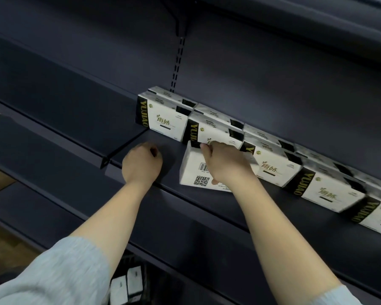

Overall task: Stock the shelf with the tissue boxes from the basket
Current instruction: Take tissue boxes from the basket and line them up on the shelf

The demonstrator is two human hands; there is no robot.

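Note:
White tissue boxes with black and gold ends stand in a row along the dark shelf, two deep, running off to the right. One more tissue box lies tilted in front of the row, barcode face up. My right hand grips its top edge, fingers curled over the far side. My left hand hovers over the shelf to the left of that box, fingers curled under and holding nothing. At the bottom, between my arms, more tissue boxes show in the basket below.
An upright slotted post and a bracket run up the back panel behind the row. A shelf divider seam lies just left of my left hand. Lower shelf lips cross the frame; wooden floor shows at far left.

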